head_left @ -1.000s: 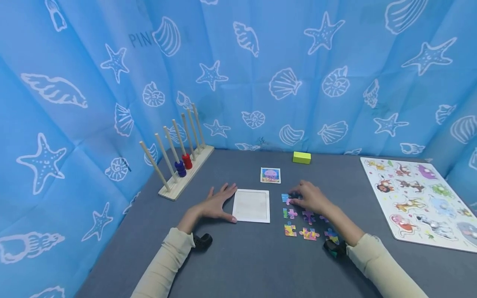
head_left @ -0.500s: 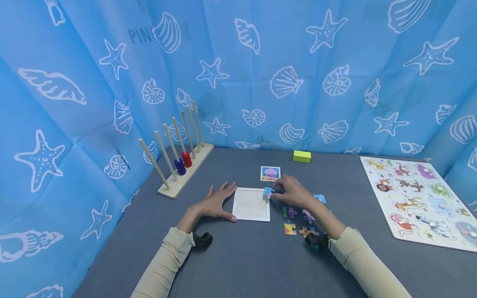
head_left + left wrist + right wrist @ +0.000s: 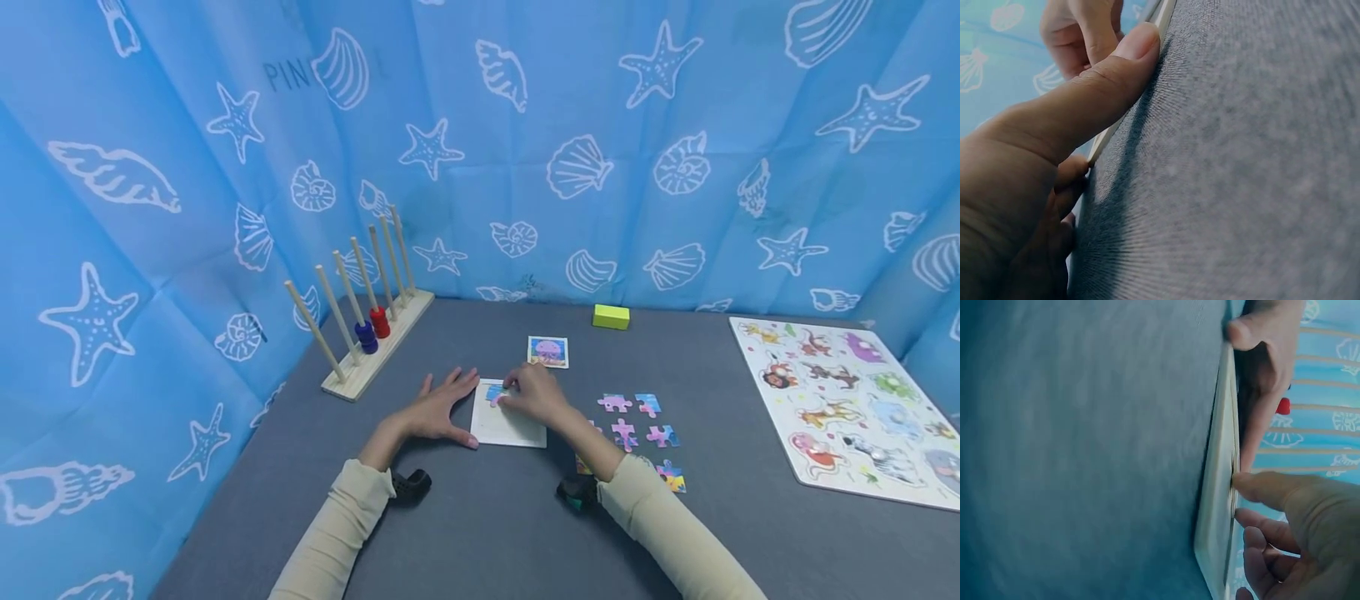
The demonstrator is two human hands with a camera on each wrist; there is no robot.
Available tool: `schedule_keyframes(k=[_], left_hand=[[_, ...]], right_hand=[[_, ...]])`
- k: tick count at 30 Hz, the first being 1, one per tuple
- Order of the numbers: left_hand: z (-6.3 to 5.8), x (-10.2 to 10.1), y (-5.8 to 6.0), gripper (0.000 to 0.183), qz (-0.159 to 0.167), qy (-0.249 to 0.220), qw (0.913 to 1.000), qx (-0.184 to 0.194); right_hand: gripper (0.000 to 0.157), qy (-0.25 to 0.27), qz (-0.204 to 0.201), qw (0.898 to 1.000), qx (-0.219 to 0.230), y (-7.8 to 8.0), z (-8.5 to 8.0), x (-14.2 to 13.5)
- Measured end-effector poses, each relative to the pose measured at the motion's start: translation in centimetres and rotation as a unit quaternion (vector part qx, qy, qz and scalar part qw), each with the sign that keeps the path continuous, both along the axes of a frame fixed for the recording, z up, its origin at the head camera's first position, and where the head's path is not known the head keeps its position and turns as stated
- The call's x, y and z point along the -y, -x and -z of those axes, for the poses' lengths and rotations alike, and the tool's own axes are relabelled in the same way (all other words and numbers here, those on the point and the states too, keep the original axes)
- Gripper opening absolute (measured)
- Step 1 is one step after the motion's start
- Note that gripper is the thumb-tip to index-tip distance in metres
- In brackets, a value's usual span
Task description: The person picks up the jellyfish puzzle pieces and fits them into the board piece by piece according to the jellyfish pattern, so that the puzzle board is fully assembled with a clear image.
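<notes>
My left hand (image 3: 431,410) lies with spread fingers at the left side of a square white puzzle tray (image 3: 510,443). Its thumb (image 3: 1138,44) and a fingertip touch the tray's edge. My right hand (image 3: 537,395) is over the tray and pinches a blue and pink jigsaw piece (image 3: 494,393) at the upper left corner inside the rim. In the right wrist view, that hand's thumb (image 3: 1260,487) and forefinger are down at the tray's surface; the piece itself hardly shows there. Several loose jigsaw pieces (image 3: 624,434) lie right of the tray, some hidden by the right forearm.
A small jellyfish picture card (image 3: 548,352) lies behind the tray. Further back stands a yellow block (image 3: 611,317). At left is a wooden peg rack (image 3: 352,382) with purple and red rings. An animal knob puzzle board (image 3: 840,408) lies at right, before a blue curtain (image 3: 480,167).
My right hand has carried the jigsaw piece leftward from the loose pieces, across the tray's right rim, to its upper left corner. The left hand has stayed at the tray's left edge.
</notes>
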State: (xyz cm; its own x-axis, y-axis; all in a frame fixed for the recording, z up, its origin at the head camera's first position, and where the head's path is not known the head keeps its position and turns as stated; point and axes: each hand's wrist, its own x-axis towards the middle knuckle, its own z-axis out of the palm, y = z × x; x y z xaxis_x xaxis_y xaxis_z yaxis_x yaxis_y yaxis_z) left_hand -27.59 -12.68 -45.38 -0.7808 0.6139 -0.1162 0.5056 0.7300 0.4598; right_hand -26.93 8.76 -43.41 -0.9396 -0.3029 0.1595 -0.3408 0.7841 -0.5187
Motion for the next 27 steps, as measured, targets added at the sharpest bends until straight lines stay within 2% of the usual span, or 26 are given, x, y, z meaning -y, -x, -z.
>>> schedule_keyframes(k=[8, 15, 19, 23, 27], left_hand=[[-0.1, 0.0, -0.1, 0.103, -0.008, 0.008, 0.9999, 0.01], [0.0, -0.1, -0.2, 0.103, -0.006, 0.005, 0.9999, 0.014], [-0.2, -0.2, -0.3, 0.103, -0.005, 0.002, 0.9999, 0.014], [-0.3, -0.3, -0.3, 0.103, 0.003, -0.001, 0.9999, 0.015], [-0.2, -0.5, -0.2, 0.103, 0.012, -0.006, 0.9997, 0.021]], right_hand=[[0.021, 0.073, 0.0, 0.997, -0.004, -0.2, 1.1, 0.2], [0.02, 0.076, 0.022, 0.997, -0.005, -0.4, 1.5, 0.2], [0.022, 0.081, 0.024, 0.996, 0.0, -0.2, 1.3, 0.1], [0.025, 0.107, 0.014, 0.994, -0.007, 0.1, 0.9, -0.6], [0.029, 0.117, 0.008, 0.993, 0.012, 0.4, -0.4, -2.1]])
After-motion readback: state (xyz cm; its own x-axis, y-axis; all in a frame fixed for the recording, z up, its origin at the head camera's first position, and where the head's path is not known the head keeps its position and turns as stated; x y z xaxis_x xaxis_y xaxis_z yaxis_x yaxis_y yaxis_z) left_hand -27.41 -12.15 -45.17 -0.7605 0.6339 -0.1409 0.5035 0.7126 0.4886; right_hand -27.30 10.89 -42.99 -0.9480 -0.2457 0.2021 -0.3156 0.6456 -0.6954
